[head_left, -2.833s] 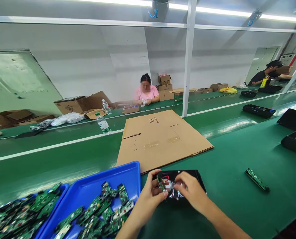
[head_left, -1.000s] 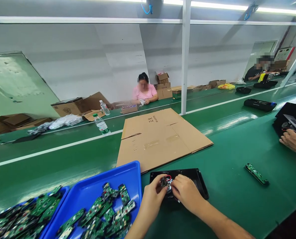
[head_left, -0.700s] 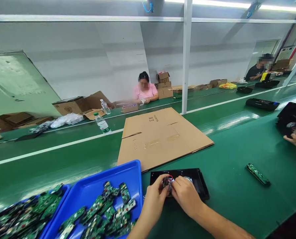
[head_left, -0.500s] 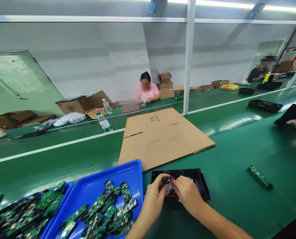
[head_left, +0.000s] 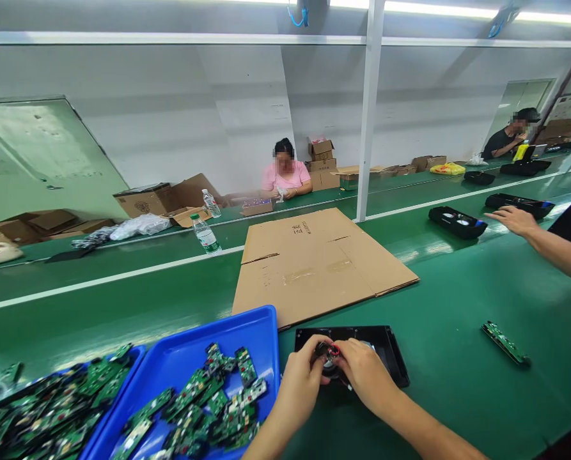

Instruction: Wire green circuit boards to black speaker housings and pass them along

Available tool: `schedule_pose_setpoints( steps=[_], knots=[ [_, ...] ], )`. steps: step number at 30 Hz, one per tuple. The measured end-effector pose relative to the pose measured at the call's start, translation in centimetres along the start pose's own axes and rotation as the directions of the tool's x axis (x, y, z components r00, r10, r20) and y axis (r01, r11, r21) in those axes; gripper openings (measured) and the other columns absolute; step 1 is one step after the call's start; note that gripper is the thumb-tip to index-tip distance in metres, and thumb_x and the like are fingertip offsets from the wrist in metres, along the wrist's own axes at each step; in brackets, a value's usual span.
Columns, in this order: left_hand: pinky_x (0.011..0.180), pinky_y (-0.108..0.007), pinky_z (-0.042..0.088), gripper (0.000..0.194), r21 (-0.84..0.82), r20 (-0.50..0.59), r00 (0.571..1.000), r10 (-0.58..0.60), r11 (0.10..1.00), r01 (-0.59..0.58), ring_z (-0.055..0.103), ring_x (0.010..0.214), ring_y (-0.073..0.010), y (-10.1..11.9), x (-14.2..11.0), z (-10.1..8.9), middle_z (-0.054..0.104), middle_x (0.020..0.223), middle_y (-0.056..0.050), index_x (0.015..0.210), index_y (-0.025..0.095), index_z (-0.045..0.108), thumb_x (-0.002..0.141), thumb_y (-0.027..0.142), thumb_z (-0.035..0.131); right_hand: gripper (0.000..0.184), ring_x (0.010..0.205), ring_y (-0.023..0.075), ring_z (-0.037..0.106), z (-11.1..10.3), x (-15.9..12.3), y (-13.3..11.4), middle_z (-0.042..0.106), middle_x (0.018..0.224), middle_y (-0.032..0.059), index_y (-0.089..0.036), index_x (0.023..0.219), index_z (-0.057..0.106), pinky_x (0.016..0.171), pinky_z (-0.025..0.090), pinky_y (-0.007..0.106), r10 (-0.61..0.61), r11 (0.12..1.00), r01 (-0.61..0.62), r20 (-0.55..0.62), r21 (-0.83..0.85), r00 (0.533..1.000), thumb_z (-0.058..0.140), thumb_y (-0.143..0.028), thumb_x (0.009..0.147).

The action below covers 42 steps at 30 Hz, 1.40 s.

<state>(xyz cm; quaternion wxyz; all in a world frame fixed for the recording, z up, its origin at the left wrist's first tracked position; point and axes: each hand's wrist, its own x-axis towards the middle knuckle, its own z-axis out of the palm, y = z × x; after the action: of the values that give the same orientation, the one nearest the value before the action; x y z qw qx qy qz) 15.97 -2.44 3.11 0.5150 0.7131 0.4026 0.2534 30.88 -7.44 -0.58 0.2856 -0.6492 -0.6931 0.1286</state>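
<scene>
A black rectangular plastic housing (head_left: 394, 358) lies on the green table in front of me. Over its near side, the fingers of my left hand (head_left: 300, 378) are closed round a bundle of red and black wires (head_left: 334, 350). My right hand (head_left: 367, 377) pinches the same bundle from the right. Beneath the fingers part of a round, silvery-black piece shows, mostly covered by both hands. A thin wire end hangs below the right fingers.
Left of my hands stands a blue tray (head_left: 272, 332) of green circuit boards, with another heap of boards (head_left: 50, 409) beyond it. A flat cardboard sheet (head_left: 314, 255) lies ahead. One circuit board (head_left: 506, 344) rests at right. A co-worker's hand (head_left: 515, 220) is near black housings (head_left: 458, 222).
My hands stay over the housing, with the fingers and wires slightly shifted. At right, a co-worker's arm has reached in farther, and another black housing now sits on the line.
</scene>
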Motion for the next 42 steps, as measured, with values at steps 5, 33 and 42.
schedule_pose_setpoints(
  steps=[5, 33, 42],
  knots=[
    [0.060, -0.029, 0.059, 0.026, -0.017, 0.001, 1.000, 0.001, 1.000, -0.001, 0.062, 0.073, -0.0189, 0.0, -0.1, 0.1, 0.067, 0.083, -0.003, 0.103, 0.021, 0.062, 0.082, 0.025, 0.048, 0.015, 0.085, 0.0209, 0.061, 0.1, 0.1, 0.1, 0.067, 0.090, 0.0049, -0.017, 0.097, 0.063, 0.076, 0.048, 0.033, 0.004, 0.997, -0.004, -0.003, 0.076, 1.000, 0.049, -0.019, 0.095],
    [0.053, -0.026, 0.058, 0.040, -0.176, -0.023, 0.984, -0.179, 0.969, 0.172, 0.070, 0.075, -0.0222, -0.8, 0.9, 0.1, 0.068, 0.071, -0.001, 0.104, 0.018, 0.057, 0.067, 0.031, 0.062, 0.011, 0.069, 0.0117, 0.055, -1.5, -0.3, 1.5, 0.059, 0.077, -0.0011, -0.019, 0.072, 0.063, 0.063, 0.042, 0.022, 0.098, 0.968, -0.105, 0.043, 0.230, 0.994, 0.069, -0.017, 0.081],
    [0.053, -0.028, 0.058, 0.038, -0.094, -0.014, 0.990, -0.137, 0.986, 0.135, 0.070, 0.076, -0.0232, -1.1, 0.7, 0.0, 0.070, 0.072, -0.002, 0.107, 0.018, 0.056, 0.072, 0.030, 0.056, 0.017, 0.084, 0.0173, 0.053, -1.2, -0.3, 1.0, 0.062, 0.082, 0.0019, -0.019, 0.083, 0.063, 0.074, 0.045, 0.029, -0.107, 0.977, 0.116, -0.057, 0.180, 0.993, 0.052, -0.008, 0.089]
  ],
)
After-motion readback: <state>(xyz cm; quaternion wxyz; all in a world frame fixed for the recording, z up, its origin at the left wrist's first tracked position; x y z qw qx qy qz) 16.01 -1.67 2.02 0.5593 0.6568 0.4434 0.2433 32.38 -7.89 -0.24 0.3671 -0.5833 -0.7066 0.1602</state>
